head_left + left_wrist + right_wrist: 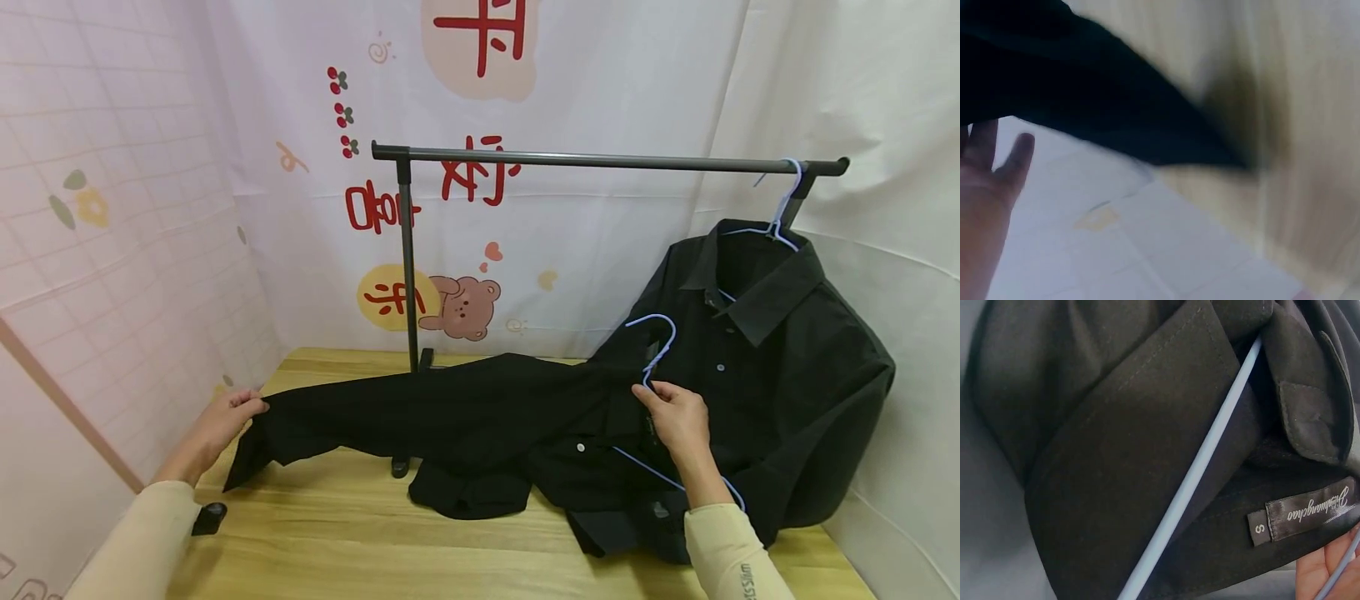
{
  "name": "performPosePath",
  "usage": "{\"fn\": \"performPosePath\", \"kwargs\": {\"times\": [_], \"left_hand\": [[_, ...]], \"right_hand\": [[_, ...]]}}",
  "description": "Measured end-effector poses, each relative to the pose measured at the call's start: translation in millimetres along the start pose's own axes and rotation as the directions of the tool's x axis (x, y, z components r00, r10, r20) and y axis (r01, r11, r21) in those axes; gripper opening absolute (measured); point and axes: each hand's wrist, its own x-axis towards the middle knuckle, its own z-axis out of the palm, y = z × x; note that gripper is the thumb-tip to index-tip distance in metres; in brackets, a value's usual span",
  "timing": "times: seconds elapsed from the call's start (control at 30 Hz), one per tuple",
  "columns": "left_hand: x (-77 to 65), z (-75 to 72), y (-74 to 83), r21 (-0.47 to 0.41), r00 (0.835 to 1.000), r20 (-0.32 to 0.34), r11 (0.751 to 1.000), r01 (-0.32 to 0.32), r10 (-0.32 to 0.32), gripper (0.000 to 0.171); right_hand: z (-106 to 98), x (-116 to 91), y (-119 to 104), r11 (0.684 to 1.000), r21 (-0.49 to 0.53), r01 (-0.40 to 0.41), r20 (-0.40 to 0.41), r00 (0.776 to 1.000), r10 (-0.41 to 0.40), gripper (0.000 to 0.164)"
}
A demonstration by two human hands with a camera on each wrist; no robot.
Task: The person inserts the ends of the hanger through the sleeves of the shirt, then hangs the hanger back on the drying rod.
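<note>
A black shirt (465, 408) stretches sideways over the table, its long sleeve drawn out to the left. At that sleeve's far end, my left hand (228, 421) pinches the cloth, and a loose corner hangs below the fingers. My right hand (678, 412) grips a light-blue hanger (663, 342) just under its hook. In the right wrist view, the hanger's thin bar (1194, 469) runs across the shirt's collar, near a sewn-in brand label (1310, 509) and an S size tag. The left wrist view is blurred around the dark sleeve (1097, 87).
A dark metal rack with a horizontal rail (585, 160) stands on the wooden table (360, 542). Another black shirt (810, 333) hangs at the rail's right end on a light-blue hanger, behind my right hand. Printed white curtains (600, 67) enclose the back and sides.
</note>
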Motion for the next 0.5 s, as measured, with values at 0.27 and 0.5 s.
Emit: {"fn": "performPosePath", "kwargs": {"times": [0.27, 0.5], "left_hand": [[-6.0, -19.5, -1.7, 0.153, 0.98, 0.186, 0.983, -0.098, 0.068, 0.022], [-11.2, -45.1, -9.4, 0.203, 0.941, 0.335, 0.979, -0.033, -0.038, 0.039]], "right_hand": [[-3.8, 0.2, -0.7, 1.0, 0.016, -0.019, -0.013, 1.0, 0.019, 0.046], [-6.6, 3.0, 4.6, 0.999, 0.016, -0.029, 0.007, 1.0, 0.029, 0.048]]}}
